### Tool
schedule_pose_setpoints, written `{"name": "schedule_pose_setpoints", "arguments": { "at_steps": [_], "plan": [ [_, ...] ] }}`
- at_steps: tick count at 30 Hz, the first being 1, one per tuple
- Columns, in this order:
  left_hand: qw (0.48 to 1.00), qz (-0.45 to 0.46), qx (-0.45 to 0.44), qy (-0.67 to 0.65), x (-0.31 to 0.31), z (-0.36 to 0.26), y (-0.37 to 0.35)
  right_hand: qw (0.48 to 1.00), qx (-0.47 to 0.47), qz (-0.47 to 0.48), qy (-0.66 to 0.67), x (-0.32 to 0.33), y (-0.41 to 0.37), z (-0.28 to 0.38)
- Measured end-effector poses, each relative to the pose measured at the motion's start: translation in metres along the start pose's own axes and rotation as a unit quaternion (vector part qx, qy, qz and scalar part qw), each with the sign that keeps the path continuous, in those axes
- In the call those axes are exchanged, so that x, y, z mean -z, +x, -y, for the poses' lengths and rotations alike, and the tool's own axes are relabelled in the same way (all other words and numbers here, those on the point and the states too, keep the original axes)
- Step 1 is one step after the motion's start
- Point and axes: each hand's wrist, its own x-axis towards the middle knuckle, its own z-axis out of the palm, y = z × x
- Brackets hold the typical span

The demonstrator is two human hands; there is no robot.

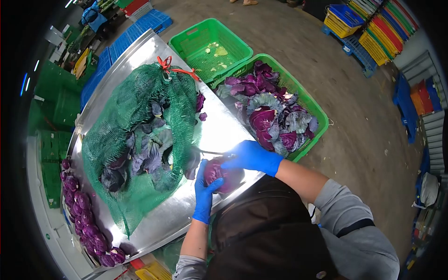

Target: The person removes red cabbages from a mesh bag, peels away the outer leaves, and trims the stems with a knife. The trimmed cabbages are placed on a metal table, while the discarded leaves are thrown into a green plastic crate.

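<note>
Both of my hands wear blue gloves. My left hand (204,193) is wrapped round the near side of a red cabbage (215,172) above the metal table's front edge. At the cabbage's right side is my right hand (254,157), fingers closed; a thin dark blade-like item (215,152) reaches left from it. Left of the cabbage, a green mesh sack (116,121), torn or opened along its middle, lies on the metal table (158,214) with dark cabbages (148,151) inside. Red ties (164,64) close its far end.
Purple cabbages (87,217) line the table's left edge. Beyond its right edge stand a green crate (322,119) of cabbage leaves and another green crate (179,45) with scraps. Stacked crates (382,37) stand far right. A person in blue (94,17) is at far left.
</note>
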Motion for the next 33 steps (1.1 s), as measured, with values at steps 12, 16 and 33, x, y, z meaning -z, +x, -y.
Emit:
{"name": "schedule_pose_setpoints", "arguments": {
  "at_steps": [12,16,33],
  "plan": [
    [0.996,0.062,-0.052,-0.046,0.009,0.006,-0.004,0.977,-0.095,-0.165,-0.100,0.028,0.009,-0.031],
    [0.975,0.074,0.012,-0.207,0.005,-0.009,-0.001,0.986,0.054,0.083,0.137,0.013,0.022,-0.024],
    [0.992,0.061,0.096,-0.060,0.003,-0.018,0.042,0.984,0.153,0.088,0.001,0.018,0.023,-0.017]
  ]
}}
